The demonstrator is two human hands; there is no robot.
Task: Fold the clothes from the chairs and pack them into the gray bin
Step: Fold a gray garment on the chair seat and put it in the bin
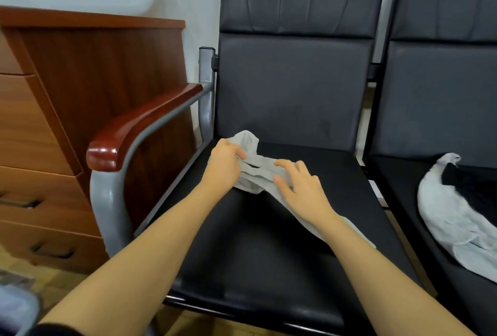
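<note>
A thin light-grey garment point(252, 171) lies stretched across the seat of the left black chair point(250, 249). My left hand point(223, 163) pinches its bunched far end near the seat's back. My right hand point(298, 187) rests on the garment's middle with fingers spread, pressing it onto the seat; the rest of the cloth runs under my right forearm. On the right chair's seat point(398, 174) lies a second light-grey garment point(451, 214) with a black piece of clothing point(460, 177) on it. A grey bin's corner point(16, 308) shows at the bottom left, blurred.
A wooden chest of drawers point(53, 125) stands left of the chairs. The left chair has a wooden armrest point(139, 125) on a grey metal frame. The wooden floor shows below.
</note>
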